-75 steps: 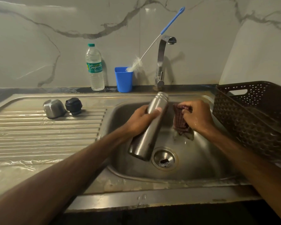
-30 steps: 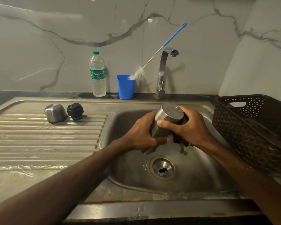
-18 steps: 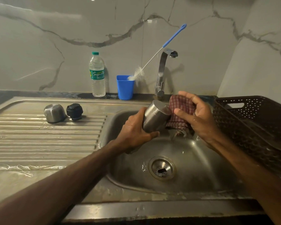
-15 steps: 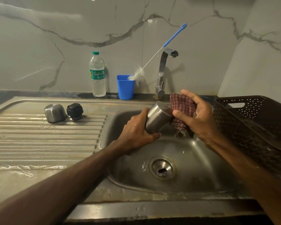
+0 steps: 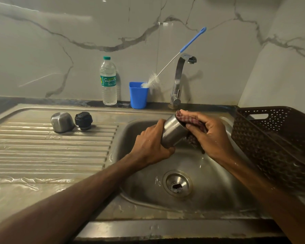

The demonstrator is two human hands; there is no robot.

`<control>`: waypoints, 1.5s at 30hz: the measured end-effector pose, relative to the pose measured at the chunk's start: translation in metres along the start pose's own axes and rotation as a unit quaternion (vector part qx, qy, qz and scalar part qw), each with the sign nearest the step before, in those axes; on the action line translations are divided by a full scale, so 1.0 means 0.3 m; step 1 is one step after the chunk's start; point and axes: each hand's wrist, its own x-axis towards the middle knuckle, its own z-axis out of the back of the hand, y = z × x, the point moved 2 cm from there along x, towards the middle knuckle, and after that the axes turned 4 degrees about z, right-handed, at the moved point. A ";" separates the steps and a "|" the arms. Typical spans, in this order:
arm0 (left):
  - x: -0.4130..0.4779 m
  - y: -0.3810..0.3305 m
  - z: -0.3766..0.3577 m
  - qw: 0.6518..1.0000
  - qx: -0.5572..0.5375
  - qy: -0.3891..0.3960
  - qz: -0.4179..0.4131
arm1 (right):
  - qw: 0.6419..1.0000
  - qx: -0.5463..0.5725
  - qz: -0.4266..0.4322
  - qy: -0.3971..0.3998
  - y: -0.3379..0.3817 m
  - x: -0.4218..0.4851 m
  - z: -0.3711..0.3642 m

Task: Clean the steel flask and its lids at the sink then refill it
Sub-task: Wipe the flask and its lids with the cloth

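My left hand (image 5: 151,147) grips the steel flask (image 5: 173,132) over the sink basin (image 5: 209,175), its flat base tilted up toward the tap. My right hand (image 5: 210,136) holds a dark red checked cloth (image 5: 188,118) and presses it against the flask's base. Most of the flask is hidden by my hands. The steel cap (image 5: 61,122) and the black stopper lid (image 5: 83,120) sit side by side on the ribbed drainboard (image 5: 48,152) at the left.
A tap (image 5: 180,76) stands behind the basin. A blue cup (image 5: 138,95) holds a long blue-handled bottle brush (image 5: 176,57). A plastic water bottle (image 5: 108,81) stands left of the cup. A dark brown perforated basket (image 5: 278,141) fills the right side. The drainboard's near edge is wet.
The flask has been turned from lying mouth-up in the basin to base-up. My right hand has brought the cloth from beside the flask onto its base.
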 end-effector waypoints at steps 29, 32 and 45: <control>0.019 0.020 0.010 0.999 0.027 -0.016 0.043 | 0.997 -0.065 0.048 -0.018 0.027 -0.012 0.008; 0.021 0.022 0.002 0.998 0.054 -0.003 0.034 | 0.995 -0.095 0.023 -0.010 0.007 -0.022 0.007; 0.024 0.021 0.001 0.999 0.051 0.013 -0.002 | 0.999 -0.037 0.015 0.010 0.013 -0.017 0.032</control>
